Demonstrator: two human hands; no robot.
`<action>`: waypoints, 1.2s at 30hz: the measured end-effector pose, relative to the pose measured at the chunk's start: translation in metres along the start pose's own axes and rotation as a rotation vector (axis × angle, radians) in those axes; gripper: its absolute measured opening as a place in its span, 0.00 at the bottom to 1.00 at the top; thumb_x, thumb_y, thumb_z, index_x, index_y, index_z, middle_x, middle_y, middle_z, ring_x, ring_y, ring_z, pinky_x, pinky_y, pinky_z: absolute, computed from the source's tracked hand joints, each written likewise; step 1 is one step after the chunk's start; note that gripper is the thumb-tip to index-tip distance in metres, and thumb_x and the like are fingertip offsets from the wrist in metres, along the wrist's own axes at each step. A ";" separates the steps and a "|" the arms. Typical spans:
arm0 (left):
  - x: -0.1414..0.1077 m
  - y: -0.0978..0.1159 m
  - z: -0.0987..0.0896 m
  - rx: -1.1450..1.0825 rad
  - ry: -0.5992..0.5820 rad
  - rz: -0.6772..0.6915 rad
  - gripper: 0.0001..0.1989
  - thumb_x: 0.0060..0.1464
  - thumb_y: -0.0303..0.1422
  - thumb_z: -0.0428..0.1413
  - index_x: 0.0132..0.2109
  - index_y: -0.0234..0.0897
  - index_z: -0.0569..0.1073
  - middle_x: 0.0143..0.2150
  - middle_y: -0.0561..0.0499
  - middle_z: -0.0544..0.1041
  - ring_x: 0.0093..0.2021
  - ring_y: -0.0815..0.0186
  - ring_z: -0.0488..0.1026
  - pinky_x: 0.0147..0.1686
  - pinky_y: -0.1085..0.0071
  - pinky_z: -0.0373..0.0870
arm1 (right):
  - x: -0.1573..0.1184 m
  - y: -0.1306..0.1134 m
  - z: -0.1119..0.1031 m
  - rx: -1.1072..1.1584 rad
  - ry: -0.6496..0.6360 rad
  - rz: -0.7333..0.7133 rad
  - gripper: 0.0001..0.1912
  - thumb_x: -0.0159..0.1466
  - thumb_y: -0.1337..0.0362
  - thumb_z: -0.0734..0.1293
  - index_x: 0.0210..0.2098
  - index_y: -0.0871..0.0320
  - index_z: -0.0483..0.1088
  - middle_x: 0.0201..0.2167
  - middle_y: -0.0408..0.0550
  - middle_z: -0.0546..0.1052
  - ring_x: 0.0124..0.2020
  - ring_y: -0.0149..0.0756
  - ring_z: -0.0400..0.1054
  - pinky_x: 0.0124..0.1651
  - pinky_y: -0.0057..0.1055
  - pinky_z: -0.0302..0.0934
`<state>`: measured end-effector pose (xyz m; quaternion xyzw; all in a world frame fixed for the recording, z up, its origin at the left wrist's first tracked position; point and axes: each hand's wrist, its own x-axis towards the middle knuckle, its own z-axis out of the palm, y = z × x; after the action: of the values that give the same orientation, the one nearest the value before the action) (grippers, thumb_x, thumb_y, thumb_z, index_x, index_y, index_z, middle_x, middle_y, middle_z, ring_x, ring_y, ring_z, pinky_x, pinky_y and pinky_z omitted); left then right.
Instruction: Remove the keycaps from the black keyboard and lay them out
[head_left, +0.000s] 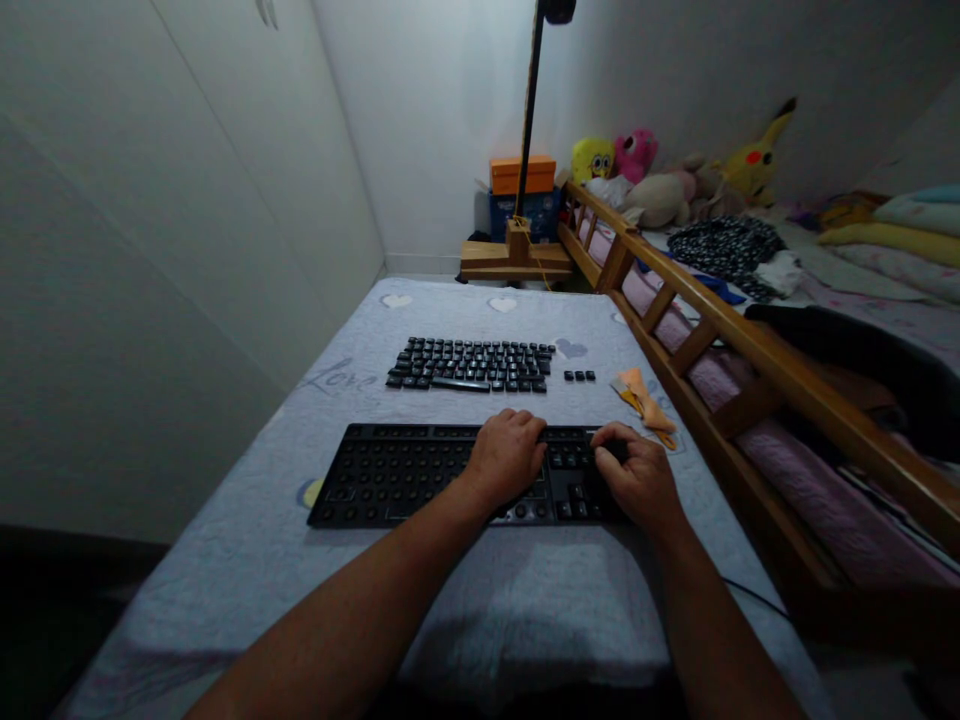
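A black keyboard [420, 475] lies on the quilted cloth, its left and middle parts stripped to bare switches. Some keycaps [576, 500] are still seated on its right part. My left hand [506, 455] presses on the keyboard right of its middle, the fingers bent over its far edge. Over the number pad, my right hand [637, 475] is closed, thumb against curled fingers. Something dark shows in that grip, but its kind is unclear. Beyond the keyboard, loose black keycaps [476, 365] lie in keyboard-like rows, with a short row of 3 small keycaps [580, 376] beside them.
An orange cloth-like item with a small brush-like tool [645, 405] lies at the right. A wooden bed rail [697, 310] runs along the right side. White cabinet doors [187, 250] stand at the left. A wooden stand [517, 262] with a dark pole is behind. A cable [757, 597] trails right.
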<state>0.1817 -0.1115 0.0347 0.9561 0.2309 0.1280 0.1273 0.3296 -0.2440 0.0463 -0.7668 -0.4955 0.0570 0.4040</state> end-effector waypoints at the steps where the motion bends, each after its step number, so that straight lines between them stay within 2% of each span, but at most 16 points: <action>1: 0.000 0.000 0.000 0.000 -0.001 0.001 0.11 0.59 0.33 0.53 0.48 0.38 0.74 0.45 0.47 0.77 0.47 0.58 0.70 0.48 0.62 0.69 | 0.000 0.000 0.000 0.006 0.002 0.001 0.05 0.57 0.65 0.61 0.28 0.56 0.69 0.21 0.40 0.70 0.22 0.33 0.62 0.29 0.29 0.57; 6: 0.000 0.001 -0.001 0.000 -0.005 -0.012 0.10 0.59 0.32 0.53 0.48 0.38 0.73 0.46 0.47 0.77 0.48 0.58 0.70 0.49 0.62 0.69 | -0.001 -0.003 -0.001 0.068 -0.012 0.022 0.05 0.57 0.64 0.62 0.29 0.56 0.70 0.23 0.41 0.72 0.25 0.35 0.66 0.30 0.30 0.59; 11: 0.000 0.001 -0.001 -0.004 -0.008 -0.017 0.11 0.59 0.32 0.53 0.48 0.38 0.73 0.45 0.47 0.77 0.48 0.58 0.70 0.49 0.62 0.69 | -0.003 -0.008 0.001 0.095 -0.064 -0.041 0.06 0.60 0.63 0.63 0.31 0.56 0.72 0.27 0.43 0.75 0.30 0.37 0.70 0.35 0.31 0.61; 16: 0.000 0.001 -0.001 -0.007 -0.005 -0.006 0.11 0.59 0.32 0.53 0.48 0.38 0.74 0.45 0.47 0.77 0.48 0.57 0.70 0.49 0.62 0.69 | -0.005 -0.012 0.003 0.020 -0.140 -0.076 0.05 0.61 0.63 0.64 0.33 0.56 0.72 0.25 0.42 0.74 0.23 0.33 0.65 0.31 0.29 0.59; 23: 0.000 0.001 -0.001 -0.004 -0.027 -0.019 0.11 0.59 0.32 0.53 0.48 0.39 0.73 0.45 0.47 0.76 0.48 0.58 0.70 0.50 0.62 0.68 | -0.006 -0.019 0.005 0.028 -0.166 -0.126 0.04 0.60 0.65 0.63 0.30 0.56 0.71 0.21 0.40 0.72 0.21 0.31 0.63 0.27 0.28 0.56; 36: 0.000 0.001 0.001 0.002 0.000 -0.004 0.11 0.59 0.32 0.53 0.47 0.38 0.73 0.45 0.47 0.77 0.48 0.57 0.70 0.49 0.62 0.69 | -0.006 -0.020 0.011 -0.021 -0.160 -0.200 0.05 0.59 0.68 0.61 0.30 0.56 0.69 0.24 0.42 0.74 0.26 0.34 0.68 0.33 0.29 0.59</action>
<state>0.1821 -0.1126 0.0342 0.9558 0.2328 0.1275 0.1264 0.3069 -0.2390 0.0509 -0.7108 -0.6007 0.0720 0.3589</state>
